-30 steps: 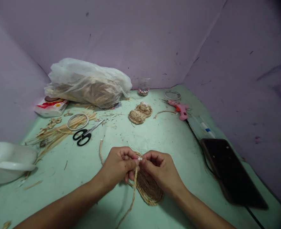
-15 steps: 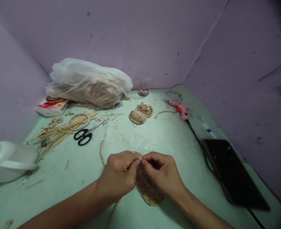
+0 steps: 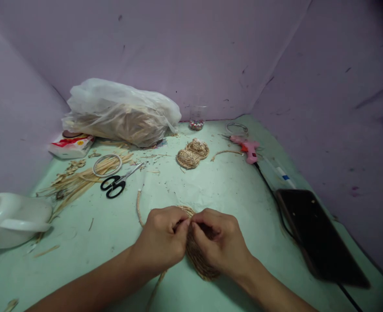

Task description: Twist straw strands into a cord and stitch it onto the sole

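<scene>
A flat oval piece of coiled straw rope (image 3: 200, 262) is between my hands at the front of the table, partly hidden by them. My left hand (image 3: 163, 236) pinches its upper part with thumb and forefinger. From the other side my right hand (image 3: 222, 238) is closed on the same piece, its fingertips meeting those of the left. Whatever small bit lies between the fingertips is hidden. A loose length of straw cord (image 3: 139, 208) curves out past my left hand, and some cord shows below the left wrist.
Scissors (image 3: 116, 185), a white ring (image 3: 107, 165) and straw strips lie left, near a white jug (image 3: 16, 219). Behind are a plastic bag (image 3: 123, 112), a bead cup (image 3: 196, 121) and a smaller coiled piece (image 3: 193, 154). Right: a pink glue gun (image 3: 250, 151) and dark phone (image 3: 321, 236).
The small pale bit visible at my fingertips is now covered by them. My right hand has shifted slightly down, and the coiled piece has tilted a little.
</scene>
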`<state>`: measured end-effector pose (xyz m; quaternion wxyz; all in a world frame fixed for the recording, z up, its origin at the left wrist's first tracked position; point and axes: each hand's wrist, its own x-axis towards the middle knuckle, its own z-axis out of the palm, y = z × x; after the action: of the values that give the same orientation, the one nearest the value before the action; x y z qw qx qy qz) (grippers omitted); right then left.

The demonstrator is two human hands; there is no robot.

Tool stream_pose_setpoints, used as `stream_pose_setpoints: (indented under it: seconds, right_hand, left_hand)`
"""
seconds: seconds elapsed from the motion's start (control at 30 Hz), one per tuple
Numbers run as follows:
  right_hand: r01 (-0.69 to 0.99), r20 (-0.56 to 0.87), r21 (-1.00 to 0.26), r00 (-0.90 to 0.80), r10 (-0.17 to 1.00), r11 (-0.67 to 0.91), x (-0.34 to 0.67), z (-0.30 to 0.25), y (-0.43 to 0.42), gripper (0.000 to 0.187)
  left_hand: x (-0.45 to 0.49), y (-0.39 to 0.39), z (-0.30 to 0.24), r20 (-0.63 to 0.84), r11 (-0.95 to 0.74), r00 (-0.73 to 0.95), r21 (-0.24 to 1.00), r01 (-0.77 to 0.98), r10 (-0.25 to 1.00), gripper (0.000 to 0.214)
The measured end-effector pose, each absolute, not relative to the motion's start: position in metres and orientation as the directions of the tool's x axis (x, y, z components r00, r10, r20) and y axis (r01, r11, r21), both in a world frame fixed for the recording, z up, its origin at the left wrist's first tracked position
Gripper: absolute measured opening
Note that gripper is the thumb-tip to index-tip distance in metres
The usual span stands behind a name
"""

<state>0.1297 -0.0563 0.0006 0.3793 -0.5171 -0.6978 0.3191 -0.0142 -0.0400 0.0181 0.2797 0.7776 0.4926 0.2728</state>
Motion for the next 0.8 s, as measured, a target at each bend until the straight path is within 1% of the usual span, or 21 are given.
stream_pose_setpoints:
  seconds: [0.17,0.33,0.43,0.57,0.67,0.8]
  right_hand:
    - [0.465,0.178,-0.855,-0.155,0.972,0.231,0.13,0.0002,-0.0567,0.015]
    - [0.466,0.139,-0.862,-0.166,0.976,0.202,0.131,0.001,-0.0563,0.016]
    - [0.466,0.142,-0.858,-0.186,0.972,0.215,0.1306,0.0022,-0.0565,0.016]
    - [0.467,0.152,-0.857,-0.178,0.972,0.22,0.1294,0.001,-0.0566,0.016]
    - [0.466,0.139,-0.863,-0.157,0.978,0.197,0.1291,-0.0007,-0.0564,0.016]
    - [0.455,0.117,-0.873,-0.155,0.981,0.176,0.1296,-0.0001,-0.0563,0.016]
  left_hand:
    - [-0.0129,-0.0406,0.0194,0.162,-0.347,0.343,0.728,0.591,0.925,0.018]
    - [-0.0132,-0.04,0.0213,0.124,-0.316,0.352,0.763,0.564,0.928,0.019]
    - [-0.0136,-0.0391,0.0194,0.107,-0.302,0.345,0.757,0.58,0.932,0.019]
    - [-0.0125,-0.0397,0.0176,0.133,-0.322,0.339,0.735,0.597,0.931,0.019]
    - [-0.0112,-0.0407,0.0182,0.157,-0.322,0.318,0.751,0.576,0.935,0.019]
    - [-0.0116,-0.0408,0.0197,0.148,-0.319,0.333,0.773,0.548,0.931,0.019]
